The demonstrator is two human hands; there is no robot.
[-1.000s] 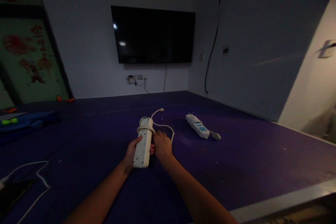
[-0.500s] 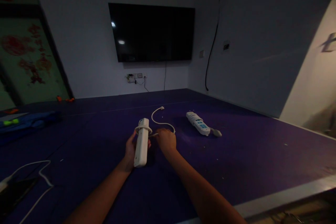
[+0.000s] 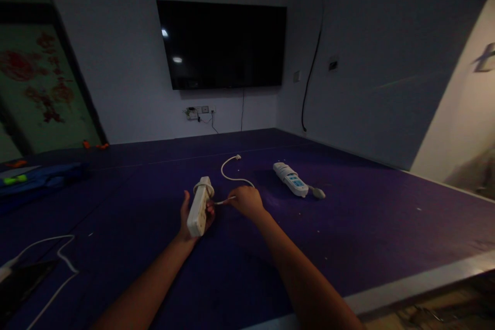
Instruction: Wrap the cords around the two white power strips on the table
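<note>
A white power strip [image 3: 199,211] is gripped in my left hand [image 3: 187,224], tilted, with its socket side turned toward the right. Its white cord [image 3: 232,179] loops around the far end of the strip. My right hand [image 3: 247,201] pinches that cord a short way to the right of the strip, and the stretch between both hands looks taut. Beyond my right hand the cord curves over the purple surface to its plug [image 3: 237,157]. A second power strip [image 3: 292,179], with blue socket faces and its cord wrapped around it, lies to the right.
The purple surface [image 3: 348,227] has a pale front edge [image 3: 417,281]. At left lie a dark flat device [image 3: 25,283], a white cable [image 3: 65,255] and blue fabric [image 3: 58,178]. A television [image 3: 224,46] hangs on the wall at the back.
My left hand has turned the power strip so its socket side now shows, and shifted slightly left. The right hand still pinches the cord, now a little farther from the strip.
</note>
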